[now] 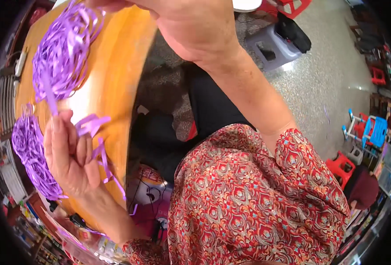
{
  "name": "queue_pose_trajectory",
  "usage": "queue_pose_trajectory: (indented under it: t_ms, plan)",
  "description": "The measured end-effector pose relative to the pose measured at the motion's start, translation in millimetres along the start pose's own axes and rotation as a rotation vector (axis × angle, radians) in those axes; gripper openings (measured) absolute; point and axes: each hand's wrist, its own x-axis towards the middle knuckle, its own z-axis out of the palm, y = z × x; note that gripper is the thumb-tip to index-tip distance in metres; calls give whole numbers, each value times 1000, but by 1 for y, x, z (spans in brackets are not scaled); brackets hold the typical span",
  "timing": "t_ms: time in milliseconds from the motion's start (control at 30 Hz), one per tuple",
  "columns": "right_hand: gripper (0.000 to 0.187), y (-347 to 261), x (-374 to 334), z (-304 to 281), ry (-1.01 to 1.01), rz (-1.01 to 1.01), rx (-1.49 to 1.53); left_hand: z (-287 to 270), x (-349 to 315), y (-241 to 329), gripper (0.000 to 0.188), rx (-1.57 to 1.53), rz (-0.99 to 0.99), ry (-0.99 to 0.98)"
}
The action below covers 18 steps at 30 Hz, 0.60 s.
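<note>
My left hand (72, 154) is raised over the wooden table, its fingers closed on a purple ribbon (50, 95). One strip runs up from the fingertips toward a large loose bundle of purple ribbon (63, 57). Short folded ends stick out on the hand's right side, and a crinkled tail hangs down by the table edge. A second ribbon bundle (32, 154) lies to the left of this hand. My right hand (191, 22) reaches across the top of the view, near the large bundle. Its fingers are mostly cut off by the upper edge, so their grip is hidden.
The wooden table (116, 66) has a curved right edge. Beyond it on the floor stand a grey stool (270, 46) with a black item on it, a blue chair (374, 131) and a red stool (339, 168). Bags and printed packaging (149, 194) sit below the table edge.
</note>
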Motion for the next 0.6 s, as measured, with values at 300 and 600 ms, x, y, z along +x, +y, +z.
queue_pose_trajectory:
  t_ms: [300,600]
  plan:
    - [29,-67,-99,-65,-42,-34,-833,-13,-26,-15,23,217,130,153]
    - [29,-19,-195,-13,207,428,9,44,-82,-109,17,295,-115,64]
